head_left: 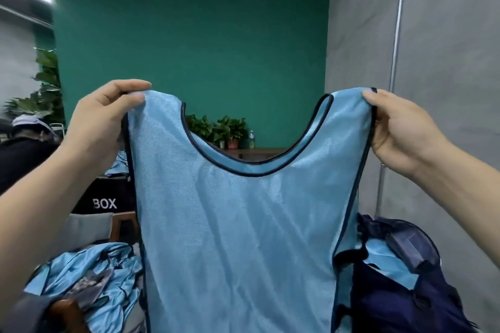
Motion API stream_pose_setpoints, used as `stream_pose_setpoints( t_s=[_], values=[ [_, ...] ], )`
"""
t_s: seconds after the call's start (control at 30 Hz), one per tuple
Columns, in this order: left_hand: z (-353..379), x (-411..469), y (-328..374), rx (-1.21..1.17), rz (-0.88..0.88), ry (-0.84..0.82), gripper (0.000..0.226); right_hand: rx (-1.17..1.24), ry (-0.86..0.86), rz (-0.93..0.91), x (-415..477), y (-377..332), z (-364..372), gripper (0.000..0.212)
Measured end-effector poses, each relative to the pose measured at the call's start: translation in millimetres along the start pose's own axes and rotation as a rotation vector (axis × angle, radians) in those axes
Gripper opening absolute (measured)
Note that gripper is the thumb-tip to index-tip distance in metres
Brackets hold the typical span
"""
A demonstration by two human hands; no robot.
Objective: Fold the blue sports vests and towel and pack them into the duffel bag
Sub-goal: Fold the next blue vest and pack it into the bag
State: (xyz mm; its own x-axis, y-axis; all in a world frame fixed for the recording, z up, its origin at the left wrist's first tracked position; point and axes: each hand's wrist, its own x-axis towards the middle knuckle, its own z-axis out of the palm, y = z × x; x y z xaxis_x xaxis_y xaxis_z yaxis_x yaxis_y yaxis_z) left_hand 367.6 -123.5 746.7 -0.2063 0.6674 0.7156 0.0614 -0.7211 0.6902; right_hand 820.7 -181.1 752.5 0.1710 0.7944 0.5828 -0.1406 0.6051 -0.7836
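Person is holding a light blue sports vest up in the air in front of the camera, spread flat, dark trim running round the neck and armholes. Left hand is pinching the left shoulder strap, thumb and forefinger closed over its top edge. Right hand is gripping the right shoulder strap, fingers and thumb curled onto the fabric. Vest is hanging straight down, its lower part running out of frame at the bottom. More blue vests are lying in a crumpled pile at lower left (count not readable, all bunched together). Navy duffel bag is sitting at lower right, just beside the hanging vest, mouth gaping, light blue fabric showing inside it. Black container lettered "BOX" is standing behind the pile. Potted plants and a small bottle are sitting on a wooden shelf against the green wall, showing through the neck opening. Another person in dark clothing is showing at the far left edge.
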Motion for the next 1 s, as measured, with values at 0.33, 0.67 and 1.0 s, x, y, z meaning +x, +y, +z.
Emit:
stream_pose_setpoints(
  t_s=[0.33, 0.67, 1.0],
  values=[
    [-6, -4, -30, -0.041, 0.030, -0.006, 0.020, -0.123, 0.038, 0.070, 7, 25, 0, 0.025],
    [-3, -9, -70, -0.129, -0.010, 0.040, 0.023, -0.179, 0.136, 0.150, 30, 68, -7, 0.016],
    [14, -12, -107, -0.047, 0.005, 0.082, 0.024, -0.221, 0.142, 0.229, 47, 101, 2, 0.029]
  ],
)
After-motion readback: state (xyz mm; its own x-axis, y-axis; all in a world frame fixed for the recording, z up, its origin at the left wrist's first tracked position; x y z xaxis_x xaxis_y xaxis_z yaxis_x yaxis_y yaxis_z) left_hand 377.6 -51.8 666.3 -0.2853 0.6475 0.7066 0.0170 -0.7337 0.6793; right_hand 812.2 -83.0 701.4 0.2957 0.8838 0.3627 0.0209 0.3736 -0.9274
